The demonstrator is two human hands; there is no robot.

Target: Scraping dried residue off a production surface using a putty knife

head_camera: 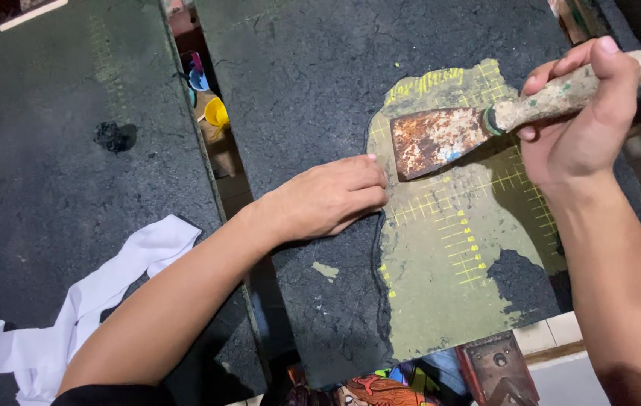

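On the right dark, crusted board (313, 90), the right hand (576, 131) is gripping the paint-caked handle of a scraper (448, 135), its rusty flat blade lying on a worn green mat (448, 278) with yellow gridlines. The left hand (328, 199), holding nothing, is pressing curled fingertips at the mat's left edge. White crumpled cloth (72, 316) is lying near left.

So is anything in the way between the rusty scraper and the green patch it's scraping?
Nothing visible. The right hand holds the scraper with its blade right over the green gridded patch. The left hand rests at the patch's left edge, beside the blade, not under it.
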